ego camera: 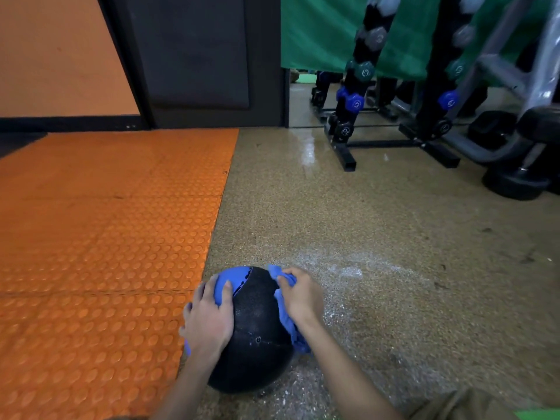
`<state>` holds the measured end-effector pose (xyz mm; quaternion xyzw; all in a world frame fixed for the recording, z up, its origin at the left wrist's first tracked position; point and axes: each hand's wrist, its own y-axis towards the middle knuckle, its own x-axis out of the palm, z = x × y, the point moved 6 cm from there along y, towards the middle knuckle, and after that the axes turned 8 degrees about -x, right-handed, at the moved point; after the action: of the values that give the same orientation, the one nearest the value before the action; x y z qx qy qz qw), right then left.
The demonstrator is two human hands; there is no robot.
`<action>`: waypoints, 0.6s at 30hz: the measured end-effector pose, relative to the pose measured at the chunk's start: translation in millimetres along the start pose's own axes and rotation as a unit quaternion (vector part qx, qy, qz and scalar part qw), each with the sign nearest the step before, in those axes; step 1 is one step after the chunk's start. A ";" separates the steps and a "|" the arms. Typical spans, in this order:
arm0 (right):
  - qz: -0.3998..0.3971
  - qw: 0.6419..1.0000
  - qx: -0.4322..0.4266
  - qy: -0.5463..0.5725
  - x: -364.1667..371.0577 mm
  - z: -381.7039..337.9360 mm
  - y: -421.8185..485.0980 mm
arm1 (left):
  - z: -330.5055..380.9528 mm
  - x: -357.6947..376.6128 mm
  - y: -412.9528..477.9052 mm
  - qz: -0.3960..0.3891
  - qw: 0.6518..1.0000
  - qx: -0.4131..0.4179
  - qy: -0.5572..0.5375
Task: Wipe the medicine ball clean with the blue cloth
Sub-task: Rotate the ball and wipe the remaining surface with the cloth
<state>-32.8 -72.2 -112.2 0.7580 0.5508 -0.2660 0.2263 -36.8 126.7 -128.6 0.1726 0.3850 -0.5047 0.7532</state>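
A black and blue medicine ball [257,328] sits on the speckled floor at the bottom centre of the head view. My left hand [209,316] lies spread over the ball's left side, fingers straight, thumb on the blue panel. My right hand [300,295] grips the bunched blue cloth [288,319] and presses it against the ball's upper right side. The cloth hangs down the right side under my wrist.
An orange studded mat [106,237] covers the floor to the left, its edge beside the ball. A black dumbbell rack [357,95] with several dumbbells stands at the back right, next to a bench frame [515,147]. White dusty smears [342,274] mark the floor right of the ball.
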 end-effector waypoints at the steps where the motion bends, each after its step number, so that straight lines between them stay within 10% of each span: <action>1: -0.003 0.999 -0.040 -0.015 1.2 -13.7 -4.5 | 2.6 1.7 0.4 -0.003 1.000 0.006 0.007; 6: -0.038 0.983 -0.175 -0.052 16.1 -50.9 -21.4 | 9.3 7.2 -0.8 -0.014 0.997 0.058 0.040; 18: 0.010 0.997 0.055 -0.052 -37.7 67.8 19.1 | 34.2 14.8 -23.7 -0.035 0.989 0.098 0.106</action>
<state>-34.5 -147.9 -137.8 0.7596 0.5154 -0.3331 0.2155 -41.2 85.0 -114.7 0.2844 0.4173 -0.5449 0.6694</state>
